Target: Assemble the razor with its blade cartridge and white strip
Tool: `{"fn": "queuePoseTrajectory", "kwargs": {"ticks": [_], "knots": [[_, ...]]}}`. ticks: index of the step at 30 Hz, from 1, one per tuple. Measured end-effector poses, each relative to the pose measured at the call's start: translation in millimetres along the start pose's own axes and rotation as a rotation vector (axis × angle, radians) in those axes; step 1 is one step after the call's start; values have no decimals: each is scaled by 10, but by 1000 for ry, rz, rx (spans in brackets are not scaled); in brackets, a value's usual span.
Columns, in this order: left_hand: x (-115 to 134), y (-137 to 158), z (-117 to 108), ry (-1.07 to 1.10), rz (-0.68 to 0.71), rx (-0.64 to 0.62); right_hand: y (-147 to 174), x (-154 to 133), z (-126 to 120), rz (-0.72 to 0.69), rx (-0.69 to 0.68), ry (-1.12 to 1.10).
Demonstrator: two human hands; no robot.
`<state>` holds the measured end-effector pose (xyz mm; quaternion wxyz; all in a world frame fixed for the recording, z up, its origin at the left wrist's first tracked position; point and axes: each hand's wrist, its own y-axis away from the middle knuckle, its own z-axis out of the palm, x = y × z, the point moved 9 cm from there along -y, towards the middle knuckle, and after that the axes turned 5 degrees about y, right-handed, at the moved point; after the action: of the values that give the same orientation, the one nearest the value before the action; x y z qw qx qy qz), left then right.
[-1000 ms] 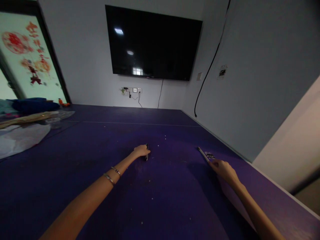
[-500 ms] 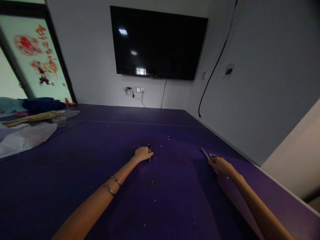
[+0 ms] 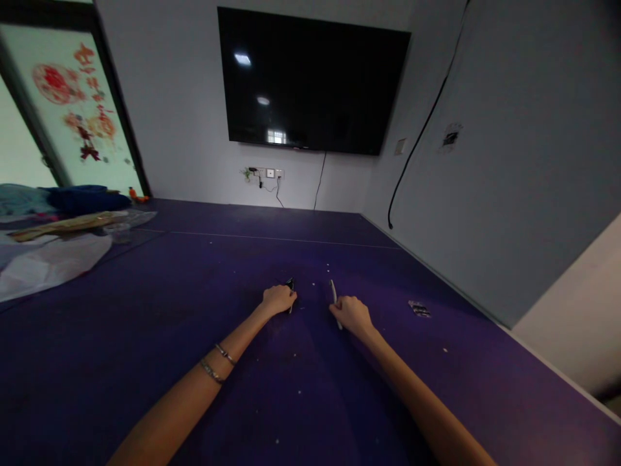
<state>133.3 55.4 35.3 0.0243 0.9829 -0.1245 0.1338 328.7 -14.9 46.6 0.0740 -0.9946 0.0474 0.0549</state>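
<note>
My left hand (image 3: 279, 298) is closed around a small dark object (image 3: 290, 283) with a thin pale edge, low over the purple surface (image 3: 218, 362). Most of that object is hidden by the fingers. To its right, my right hand (image 3: 353, 314) grips a slim, pale, stick-like thing (image 3: 333, 291), whose two ends show beyond the fist; its exact kind is unclear. A small clear packet with dark pieces (image 3: 420, 309) lies on the surface, apart from and right of my right hand.
At the far left lie a white plastic sheet (image 3: 53, 265), a flat tan piece (image 3: 72, 224), a clear cup (image 3: 119, 233) and dark blue cloth (image 3: 82, 199). White specks dot the surface. A black cable (image 3: 412, 149) hangs by the right wall; a television (image 3: 315, 84) is mounted ahead.
My right hand has moved left with the pale stick-like thing, away from the clear packet, which is now in full view. My left hand has hardly moved.
</note>
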Motion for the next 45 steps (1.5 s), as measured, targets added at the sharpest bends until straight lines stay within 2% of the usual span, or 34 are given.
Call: {"fn": "queuePoseTrajectory", "kwargs": {"ticks": [4, 10, 16, 29, 33, 37, 41, 45], "knots": [[-21, 1, 1, 10, -4, 9, -68, -481, 34, -47, -5, -5], [-56, -20, 16, 28, 3, 32, -142, -697, 161, -42, -27, -26], [-97, -49, 21, 69, -4, 42, -156, -703, 220, -64, -19, -44], [-152, -61, -38, 202, 0, 85, -165, -724, 187, -71, -29, -16], [-325, -142, -211, 250, -33, 112, -185, -727, 212, -99, -17, -14], [-598, -133, -407, 207, -123, 268, -208, -680, 203, -82, 10, -39], [-797, -80, -343, 97, -181, 391, -248, -543, 125, -43, 65, -80], [-931, -115, -171, -41, -206, 421, -339, -332, -29, -71, 173, -207]]}}
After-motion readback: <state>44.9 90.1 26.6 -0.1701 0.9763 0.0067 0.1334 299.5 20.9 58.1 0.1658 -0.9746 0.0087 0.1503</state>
